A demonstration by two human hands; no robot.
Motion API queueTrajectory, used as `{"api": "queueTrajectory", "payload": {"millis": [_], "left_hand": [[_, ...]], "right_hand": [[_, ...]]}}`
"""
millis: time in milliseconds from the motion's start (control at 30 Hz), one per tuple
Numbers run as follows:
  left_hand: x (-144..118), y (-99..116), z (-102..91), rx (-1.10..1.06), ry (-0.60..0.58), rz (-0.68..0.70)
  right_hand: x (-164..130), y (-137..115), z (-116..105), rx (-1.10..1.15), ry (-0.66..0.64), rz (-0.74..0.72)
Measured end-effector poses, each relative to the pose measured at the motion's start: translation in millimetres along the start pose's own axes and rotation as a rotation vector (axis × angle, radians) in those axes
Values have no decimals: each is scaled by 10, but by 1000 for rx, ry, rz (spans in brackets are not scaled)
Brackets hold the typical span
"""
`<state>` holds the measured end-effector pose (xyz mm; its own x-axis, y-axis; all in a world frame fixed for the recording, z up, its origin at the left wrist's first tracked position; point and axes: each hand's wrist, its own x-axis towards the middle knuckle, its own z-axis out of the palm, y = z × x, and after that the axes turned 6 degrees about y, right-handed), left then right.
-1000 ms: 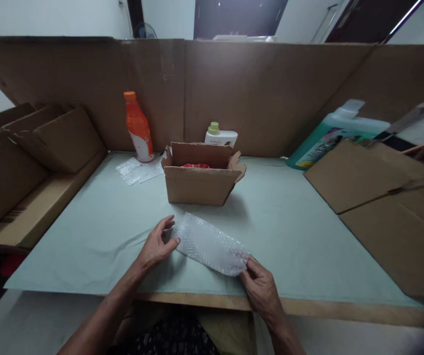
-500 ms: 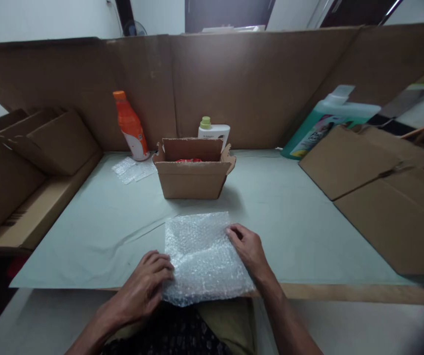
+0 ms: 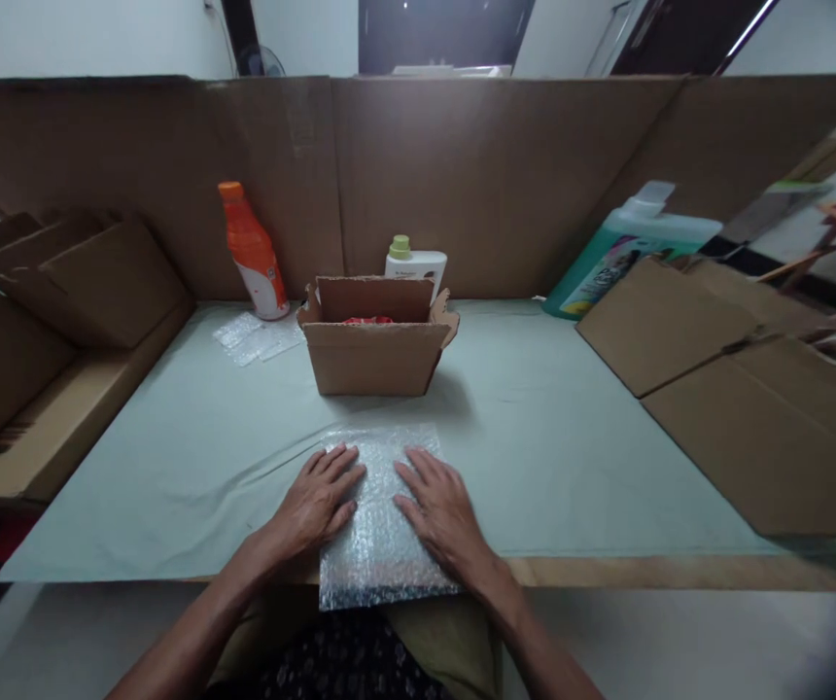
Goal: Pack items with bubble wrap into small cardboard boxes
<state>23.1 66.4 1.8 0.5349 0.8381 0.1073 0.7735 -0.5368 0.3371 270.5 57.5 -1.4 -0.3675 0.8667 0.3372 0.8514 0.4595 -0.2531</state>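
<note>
Bubble wrap sheet (image 3: 381, 544) lies flat at the counter's (image 3: 571, 467) near edge, its front overhanging. Left hand (image 3: 316, 501) and right hand (image 3: 441, 510) press down on it, palms flat, each grip spread, pinching nothing. Beyond: open cardboard box (image 3: 375, 352); behind it an orange bottle (image 3: 250, 251) and a white bottle (image 3: 415, 262).

Bubble wrap (image 3: 381, 544) before box (image 3: 374, 355), bottle (image 3: 252, 251) behind-left.

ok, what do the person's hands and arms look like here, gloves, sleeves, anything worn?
Both are bare: the left hand and right hand carry no gloves, rings or watch that shows, and the forearms are uncovered down to the picture's lower edge, so no sleeve is visible. Fingers are slim, nails short. A dark, white-speckled garment shows below, at the lap.
</note>
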Motion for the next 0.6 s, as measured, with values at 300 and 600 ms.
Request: {"api": "queueTrajectory", "payload": {"millis": [300,600], "left_hand": [[-385,-90,-131,-239,150,82],[-932,225,-216,-169,33,164]], "right_hand": [[-1010,409,-737,-3,-80,-137],[-853,270,-540,168,-42,-191]]}}
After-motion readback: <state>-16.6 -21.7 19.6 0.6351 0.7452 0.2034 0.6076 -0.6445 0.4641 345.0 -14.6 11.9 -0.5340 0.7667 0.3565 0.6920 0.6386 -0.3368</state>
